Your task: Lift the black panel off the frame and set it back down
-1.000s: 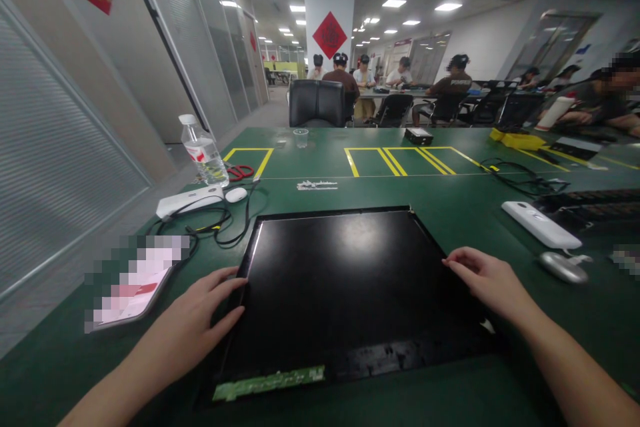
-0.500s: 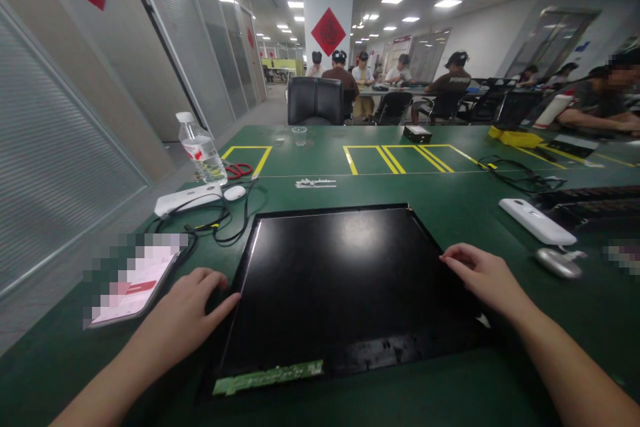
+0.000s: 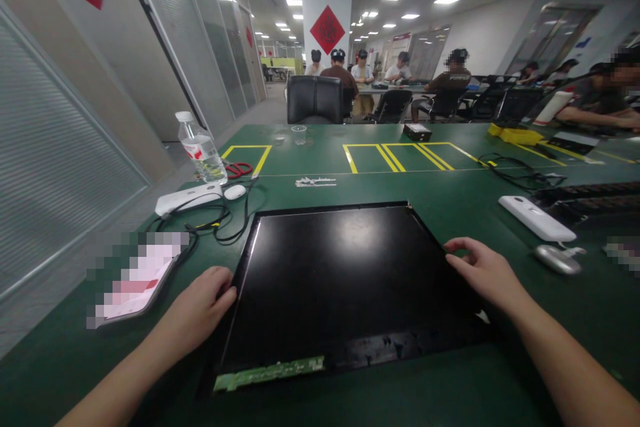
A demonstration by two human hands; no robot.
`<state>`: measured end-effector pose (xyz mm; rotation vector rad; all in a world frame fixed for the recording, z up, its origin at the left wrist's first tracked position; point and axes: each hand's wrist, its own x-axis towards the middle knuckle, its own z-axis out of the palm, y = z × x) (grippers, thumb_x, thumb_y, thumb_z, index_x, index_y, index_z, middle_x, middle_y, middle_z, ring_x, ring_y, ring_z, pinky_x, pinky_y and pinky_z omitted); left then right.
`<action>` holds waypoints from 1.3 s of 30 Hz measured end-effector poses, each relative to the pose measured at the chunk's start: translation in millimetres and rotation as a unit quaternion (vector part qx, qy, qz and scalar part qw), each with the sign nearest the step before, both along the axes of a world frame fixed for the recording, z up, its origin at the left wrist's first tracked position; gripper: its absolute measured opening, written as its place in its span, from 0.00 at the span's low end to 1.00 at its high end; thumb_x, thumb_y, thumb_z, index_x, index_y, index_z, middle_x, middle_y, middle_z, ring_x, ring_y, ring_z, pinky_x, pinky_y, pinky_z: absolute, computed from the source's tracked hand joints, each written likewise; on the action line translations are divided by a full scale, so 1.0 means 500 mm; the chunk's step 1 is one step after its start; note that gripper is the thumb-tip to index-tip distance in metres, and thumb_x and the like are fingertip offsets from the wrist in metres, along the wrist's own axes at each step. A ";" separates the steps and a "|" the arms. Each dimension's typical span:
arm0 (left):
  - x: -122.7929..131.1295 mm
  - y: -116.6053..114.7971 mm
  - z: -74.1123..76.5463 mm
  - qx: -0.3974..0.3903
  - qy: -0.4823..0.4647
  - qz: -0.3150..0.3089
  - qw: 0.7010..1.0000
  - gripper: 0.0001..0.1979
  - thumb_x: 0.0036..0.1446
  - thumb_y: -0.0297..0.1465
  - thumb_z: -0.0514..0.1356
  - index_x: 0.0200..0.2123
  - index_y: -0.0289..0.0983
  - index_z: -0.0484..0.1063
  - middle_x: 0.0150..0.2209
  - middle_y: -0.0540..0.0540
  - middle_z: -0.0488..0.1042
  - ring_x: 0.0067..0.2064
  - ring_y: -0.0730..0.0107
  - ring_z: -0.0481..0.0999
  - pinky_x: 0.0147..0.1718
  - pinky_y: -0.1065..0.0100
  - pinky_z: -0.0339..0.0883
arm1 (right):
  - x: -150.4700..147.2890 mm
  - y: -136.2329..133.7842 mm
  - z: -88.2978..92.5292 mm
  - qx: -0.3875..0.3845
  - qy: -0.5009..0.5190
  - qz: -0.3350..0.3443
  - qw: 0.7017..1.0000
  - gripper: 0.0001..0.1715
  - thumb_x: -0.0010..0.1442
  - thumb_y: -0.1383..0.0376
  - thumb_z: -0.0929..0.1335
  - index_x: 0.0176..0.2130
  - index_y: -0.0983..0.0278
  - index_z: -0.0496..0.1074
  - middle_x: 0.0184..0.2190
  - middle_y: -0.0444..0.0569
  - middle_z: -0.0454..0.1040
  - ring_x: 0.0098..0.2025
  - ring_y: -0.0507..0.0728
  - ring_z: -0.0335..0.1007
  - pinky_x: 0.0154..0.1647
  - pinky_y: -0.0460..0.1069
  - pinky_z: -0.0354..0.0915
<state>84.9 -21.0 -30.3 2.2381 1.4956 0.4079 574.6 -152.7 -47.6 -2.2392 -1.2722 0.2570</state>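
Observation:
A black LCD display panel (image 3: 330, 280) lies flat on the green table in front of me. Along its near left edge runs a narrow green circuit board (image 3: 270, 373). My left hand (image 3: 210, 293) is closed at the panel's left edge, its thumb on the rim and its curled fingers at the side. At the opposite edge, my right hand (image 3: 477, 270) grips the rim between thumb and fingers. A small whitish tab (image 3: 483, 316) shows at the panel's lower right corner, below that hand.
On the left are a phone (image 3: 137, 283), black cables (image 3: 220, 227), a white device (image 3: 190, 198), a water bottle (image 3: 200, 147) and red scissors (image 3: 240, 169). To the right lie another white device (image 3: 537, 219) and a silver mouse-shaped object (image 3: 557, 259). People sit at tables beyond.
My left thumb has drawn back toward the curled fingers at the panel's left edge. My right fingers have shifted slightly up and outward along the right rim. The panel stays nearly in place.

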 end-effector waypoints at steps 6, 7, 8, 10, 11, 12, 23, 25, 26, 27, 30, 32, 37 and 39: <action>0.011 -0.006 0.014 -0.056 -0.124 0.061 0.989 0.11 0.51 0.40 0.58 0.22 0.44 0.60 0.20 0.55 0.64 0.25 0.64 0.65 0.26 0.64 0.58 | 0.009 0.010 -0.014 -0.054 -0.058 0.029 0.996 0.26 0.53 0.50 0.63 0.42 0.63 0.77 0.36 0.53 0.77 0.35 0.61 0.73 0.38 0.54 0.67; 0.014 -0.008 0.015 -0.069 -0.152 0.072 0.983 0.12 0.50 0.41 0.59 0.21 0.44 0.60 0.21 0.56 0.64 0.25 0.64 0.65 0.25 0.65 0.58 | 0.010 0.010 -0.016 -0.055 -0.058 0.039 0.996 0.25 0.54 0.50 0.63 0.42 0.63 0.77 0.36 0.53 0.77 0.36 0.61 0.73 0.39 0.54 0.67; 0.018 -0.010 0.016 -0.085 -0.181 0.085 0.976 0.13 0.50 0.42 0.60 0.22 0.44 0.60 0.21 0.56 0.64 0.25 0.65 0.65 0.25 0.66 0.59 | 0.010 0.010 -0.018 -0.053 -0.059 0.048 0.996 0.24 0.54 0.50 0.63 0.41 0.62 0.77 0.36 0.53 0.77 0.36 0.60 0.73 0.39 0.54 0.66; 0.026 -0.018 0.017 -0.124 -0.243 0.112 0.956 0.16 0.49 0.45 0.62 0.23 0.44 0.59 0.20 0.57 0.64 0.23 0.67 0.66 0.22 0.68 0.60 | 0.009 0.010 -0.020 -0.051 -0.061 0.060 0.995 0.22 0.54 0.52 0.63 0.40 0.62 0.76 0.35 0.52 0.77 0.35 0.60 0.73 0.38 0.53 0.66; 0.030 -0.022 0.018 -0.144 -0.273 0.127 0.943 0.17 0.48 0.46 0.63 0.25 0.44 0.59 0.20 0.58 0.65 0.22 0.68 0.66 0.21 0.68 0.60 | 0.009 0.010 -0.021 -0.055 -0.059 0.062 0.995 0.21 0.54 0.52 0.63 0.40 0.62 0.76 0.34 0.51 0.76 0.35 0.60 0.73 0.37 0.53 0.66; 0.035 -0.027 0.019 -0.163 -0.303 0.142 0.928 0.18 0.46 0.46 0.64 0.27 0.44 0.59 0.21 0.58 0.66 0.22 0.68 0.67 0.20 0.69 0.61 | 0.008 0.010 -0.020 -0.059 -0.057 0.063 0.995 0.21 0.54 0.52 0.63 0.40 0.61 0.75 0.33 0.51 0.76 0.34 0.60 0.72 0.37 0.53 0.65; 0.061 -0.048 0.039 -0.289 -0.461 0.252 0.800 0.27 0.34 0.43 0.74 0.25 0.43 0.58 0.16 0.61 0.68 0.16 0.75 0.67 0.14 0.77 0.59 | 0.011 0.011 -0.018 -0.062 -0.039 0.067 0.995 0.22 0.55 0.51 0.63 0.41 0.61 0.74 0.34 0.51 0.76 0.35 0.60 0.72 0.37 0.54 0.65; 0.063 -0.049 0.039 -0.303 -0.478 0.262 0.782 0.27 0.34 0.43 0.75 0.26 0.43 0.59 0.16 0.60 0.68 0.16 0.74 0.69 0.14 0.76 0.60 | 0.011 0.011 -0.018 -0.063 -0.039 0.065 0.995 0.21 0.55 0.51 0.63 0.41 0.61 0.74 0.34 0.50 0.76 0.34 0.60 0.72 0.37 0.54 0.65; 0.064 -0.049 0.038 -0.310 -0.485 0.264 0.774 0.27 0.34 0.43 0.75 0.26 0.43 0.59 0.16 0.60 0.69 0.16 0.74 0.70 0.15 0.76 0.61 | 0.012 0.011 -0.019 -0.064 -0.039 0.064 0.995 0.21 0.55 0.51 0.63 0.41 0.61 0.74 0.34 0.50 0.76 0.34 0.60 0.72 0.37 0.54 0.65; 0.064 -0.049 0.035 -0.317 -0.493 0.266 0.766 0.26 0.34 0.43 0.75 0.26 0.43 0.60 0.17 0.60 0.69 0.17 0.73 0.70 0.15 0.76 0.62 | 0.012 0.011 -0.019 -0.064 -0.039 0.065 0.995 0.21 0.55 0.51 0.63 0.41 0.60 0.74 0.33 0.50 0.76 0.34 0.60 0.72 0.36 0.54 0.65; 0.064 -0.045 0.023 -0.329 -0.512 0.268 0.747 0.25 0.35 0.41 0.75 0.27 0.43 0.62 0.17 0.59 0.70 0.18 0.73 0.72 0.17 0.75 0.65 | 0.013 0.012 -0.020 -0.064 -0.037 0.068 0.995 0.21 0.56 0.50 0.63 0.41 0.60 0.75 0.33 0.50 0.76 0.33 0.60 0.72 0.36 0.54 0.66; 0.063 -0.042 0.013 -0.329 -0.521 0.267 0.740 0.25 0.34 0.38 0.76 0.28 0.43 0.62 0.17 0.60 0.70 0.17 0.74 0.72 0.17 0.75 0.66 | 0.013 0.012 -0.020 -0.064 -0.034 0.067 0.995 0.22 0.56 0.50 0.63 0.41 0.60 0.75 0.33 0.50 0.76 0.33 0.60 0.72 0.36 0.54 0.66; 0.060 -0.040 0.012 -0.326 -0.524 0.260 0.743 0.32 0.28 0.28 0.77 0.36 0.46 0.64 0.20 0.61 0.75 0.18 0.64 0.77 0.18 0.67 0.71 | 0.011 0.013 -0.020 -0.072 -0.031 0.065 0.995 0.24 0.55 0.49 0.62 0.42 0.62 0.74 0.34 0.51 0.76 0.35 0.61 0.72 0.37 0.54 0.66; 0.061 -0.042 0.022 -0.326 -0.521 0.257 0.746 0.34 0.28 0.26 0.77 0.39 0.48 0.64 0.23 0.60 0.77 0.18 0.60 0.79 0.17 0.66 0.71 | 0.011 0.014 -0.020 -0.071 -0.032 0.067 0.995 0.24 0.55 0.49 0.62 0.42 0.62 0.73 0.34 0.51 0.76 0.35 0.61 0.72 0.37 0.54 0.65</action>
